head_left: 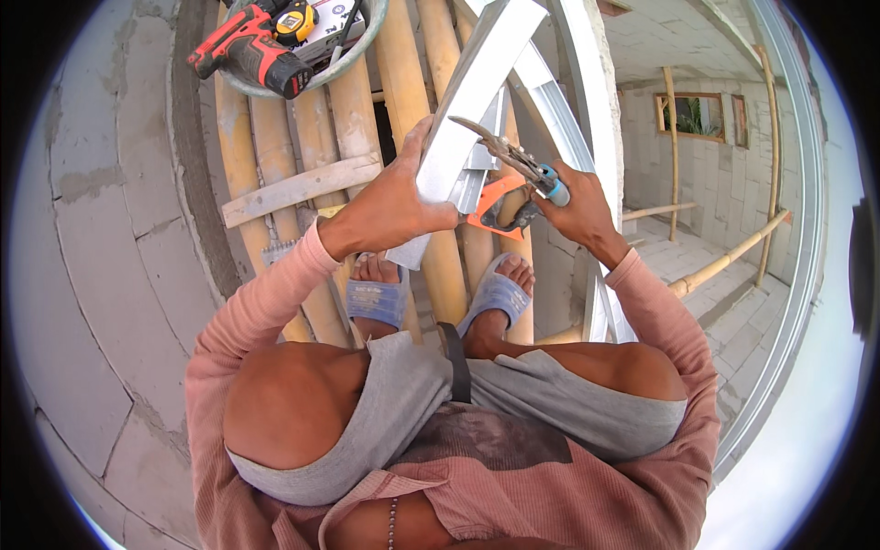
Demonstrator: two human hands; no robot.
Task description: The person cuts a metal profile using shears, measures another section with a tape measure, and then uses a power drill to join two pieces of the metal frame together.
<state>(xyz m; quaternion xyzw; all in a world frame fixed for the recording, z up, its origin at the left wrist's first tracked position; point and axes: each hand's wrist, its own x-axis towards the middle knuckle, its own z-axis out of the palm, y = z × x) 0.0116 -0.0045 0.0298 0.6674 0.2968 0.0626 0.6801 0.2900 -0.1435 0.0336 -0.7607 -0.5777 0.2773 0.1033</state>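
Observation:
My left hand [396, 194] is closed round a pale, shiny metal channel [472, 96], which slants up and away to the right. In my right hand [581, 213] is a pair of tin snips [513, 158] with blue on the grips. Their blades point left and overlap the channel's right side in view; whether they touch the metal, I cannot tell. Just below the snips lies a handsaw with an orange and black handle [493, 206], partly hidden by the channel and my hand. Other metal pieces [475, 179] show behind the channel.
I squat on bamboo poles [401, 73] with a wooden slat [302, 191] across them. A tub [341, 69] at the far left holds a red-black cordless drill [252, 50] and a yellow tape measure [295, 23]. A block wall [119, 247] stands left; long metal profiles [559, 119] and a lower room are right.

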